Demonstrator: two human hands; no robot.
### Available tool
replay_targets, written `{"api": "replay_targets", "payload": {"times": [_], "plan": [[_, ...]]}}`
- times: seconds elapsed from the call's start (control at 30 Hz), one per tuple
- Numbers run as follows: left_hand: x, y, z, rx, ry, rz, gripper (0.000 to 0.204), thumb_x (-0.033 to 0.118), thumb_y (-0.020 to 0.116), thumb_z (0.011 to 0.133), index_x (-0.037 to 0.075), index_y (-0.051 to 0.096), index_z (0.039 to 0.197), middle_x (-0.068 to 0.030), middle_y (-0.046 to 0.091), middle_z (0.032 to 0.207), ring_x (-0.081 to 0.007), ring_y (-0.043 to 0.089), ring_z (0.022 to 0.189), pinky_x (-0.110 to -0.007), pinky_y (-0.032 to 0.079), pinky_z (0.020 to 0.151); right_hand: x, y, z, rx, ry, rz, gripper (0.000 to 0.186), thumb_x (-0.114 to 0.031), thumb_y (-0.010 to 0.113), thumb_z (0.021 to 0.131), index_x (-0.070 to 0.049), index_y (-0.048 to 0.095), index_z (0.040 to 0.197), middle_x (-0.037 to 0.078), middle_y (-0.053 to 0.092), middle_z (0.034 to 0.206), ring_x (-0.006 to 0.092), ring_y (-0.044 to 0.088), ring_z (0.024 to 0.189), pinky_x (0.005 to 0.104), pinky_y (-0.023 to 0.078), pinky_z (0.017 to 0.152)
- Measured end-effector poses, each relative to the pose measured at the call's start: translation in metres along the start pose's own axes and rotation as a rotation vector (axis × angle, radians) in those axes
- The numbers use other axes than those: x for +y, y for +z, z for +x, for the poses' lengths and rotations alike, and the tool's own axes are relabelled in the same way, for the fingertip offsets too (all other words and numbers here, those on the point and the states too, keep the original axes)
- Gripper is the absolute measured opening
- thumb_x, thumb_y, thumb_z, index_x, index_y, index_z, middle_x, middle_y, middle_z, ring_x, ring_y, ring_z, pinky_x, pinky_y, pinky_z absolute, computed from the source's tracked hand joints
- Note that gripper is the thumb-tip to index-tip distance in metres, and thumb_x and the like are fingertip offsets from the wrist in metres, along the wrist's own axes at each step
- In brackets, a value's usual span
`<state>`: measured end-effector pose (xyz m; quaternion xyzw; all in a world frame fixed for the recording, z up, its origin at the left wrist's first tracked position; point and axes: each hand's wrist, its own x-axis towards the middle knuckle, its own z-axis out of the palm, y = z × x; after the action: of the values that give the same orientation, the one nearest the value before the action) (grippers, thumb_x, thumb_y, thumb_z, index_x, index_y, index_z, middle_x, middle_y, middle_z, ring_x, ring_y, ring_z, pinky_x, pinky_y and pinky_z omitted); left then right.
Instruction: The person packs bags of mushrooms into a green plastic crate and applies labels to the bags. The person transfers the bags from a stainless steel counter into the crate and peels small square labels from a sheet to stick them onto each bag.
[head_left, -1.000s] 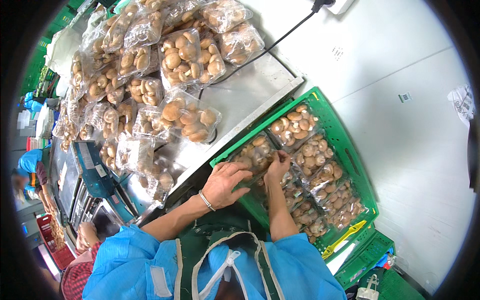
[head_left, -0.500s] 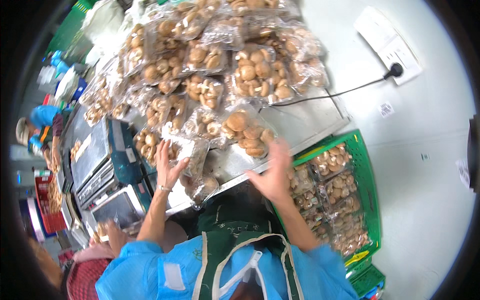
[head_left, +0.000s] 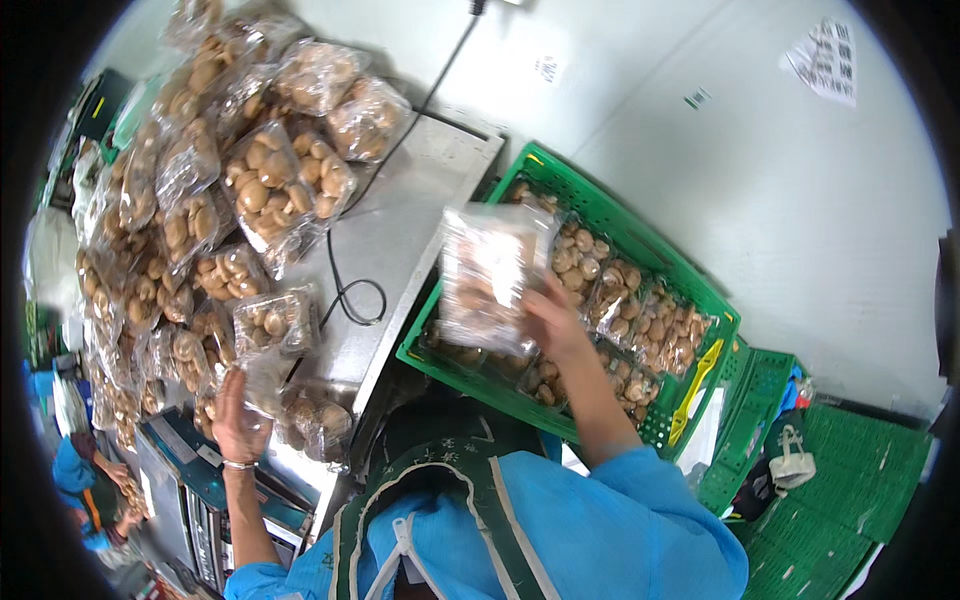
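Note:
Over the near-left part of the green crate (head_left: 636, 241), a film-wrapped tray of mushrooms (head_left: 484, 272) is in my right hand (head_left: 556, 322). My fingers close on its right edge; the tray is blurred and glare covers its film. Rows of similar wrapped mushroom packs (head_left: 655, 325) lie inside the crate. At the metal table, my left hand (head_left: 240, 425) has its fingers stretched out, beside a wrapped mushroom pack (head_left: 318, 422) and against loose clear film. Another wrapped mushroom pack (head_left: 275, 322) lies just beyond that hand.
A large heap of wrapped mushroom packs (head_left: 265, 185) covers the table's left and far side. A black cable (head_left: 372, 180) loops over the metal tabletop (head_left: 415, 190). Dark scales (head_left: 185, 460) stand at lower left, with a co-worker (head_left: 85, 480) beyond. Green crates (head_left: 830, 490) are at right.
The view has swung right toward the crate. My right hand has taken hold of a wrapped mushroom tray and carried it from the table over the crate. My left hand stays by the table packs.

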<state>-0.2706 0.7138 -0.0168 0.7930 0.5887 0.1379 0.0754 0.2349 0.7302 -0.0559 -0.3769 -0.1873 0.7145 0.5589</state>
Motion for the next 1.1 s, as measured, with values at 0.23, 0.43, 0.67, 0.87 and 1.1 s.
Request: {"api": "replay_targets", "payload": {"times": [0.23, 0.43, 0.67, 0.87, 1.1], "plan": [[-0.07, -0.032, 0.049, 0.177, -0.357, -0.753, 0.027, 0.022, 0.061, 0.092, 0.001, 0.062, 0.108, -0.0008, 0.06, 0.09, -0.0088, 0.053, 0.079, -0.025, 0.044, 0.072, 0.053, -0.078, -0.105, 0.675, -0.2, -0.427, 0.064, -0.016, 0.063, 0.086, 0.001, 0.033, 0.14, 0.014, 0.05, 0.129, 0.0232, 0.05, 0.117, 0.0353, 0.04, 0.099], [0.058, -0.001, 0.123, 0.147, -0.51, -1.184, 0.035, 0.031, 0.055, 0.094, 0.001, 0.061, 0.11, -0.0067, 0.064, 0.101, -0.0124, 0.061, 0.089, -0.026, 0.049, 0.078, 0.057, -0.026, -0.089, 0.406, 0.007, -0.555, 0.079, -0.025, 0.069, 0.081, 0.001, 0.027, 0.143, 0.026, 0.043, 0.132, 0.0427, 0.04, 0.123, 0.0452, 0.033, 0.105], [0.245, 0.136, 0.148, -0.576, -0.335, -1.453, 0.033, 0.025, 0.053, 0.095, 0.002, 0.059, 0.118, -0.004, 0.062, 0.11, -0.0123, 0.057, 0.096, -0.025, 0.046, 0.084, 0.091, -0.098, -0.081, 0.566, -0.049, -0.971, 0.083, -0.04, 0.066, 0.084, 0.004, 0.026, 0.142, 0.026, 0.039, 0.137, 0.0388, 0.043, 0.121, 0.0426, 0.031, 0.106], [0.369, 0.23, 0.105, -0.77, -0.174, -1.316, 0.041, 0.029, 0.057, 0.094, 0.003, 0.055, 0.125, -0.0072, 0.062, 0.112, -0.0127, 0.055, 0.104, -0.026, 0.044, 0.09, 0.012, -0.097, -0.166, 0.465, -0.068, 0.358, 0.08, -0.048, 0.052, 0.093, -0.003, 0.016, 0.148, 0.015, 0.034, 0.146, 0.0268, 0.036, 0.132, 0.0425, 0.032, 0.106], [0.354, 0.272, 0.107, -0.564, 0.946, -0.111, 0.078, 0.049, 0.064, 0.081, 0.016, 0.033, 0.144, -0.0078, 0.025, 0.153, -0.0297, 0.021, 0.141, -0.055, 0.015, 0.112, 0.094, -0.193, -0.16, 0.873, 0.031, -0.103, 0.081, -0.035, 0.057, 0.094, -0.001, 0.008, 0.148, 0.014, 0.042, 0.138, 0.0262, 0.045, 0.122, 0.0392, 0.035, 0.103]]}}
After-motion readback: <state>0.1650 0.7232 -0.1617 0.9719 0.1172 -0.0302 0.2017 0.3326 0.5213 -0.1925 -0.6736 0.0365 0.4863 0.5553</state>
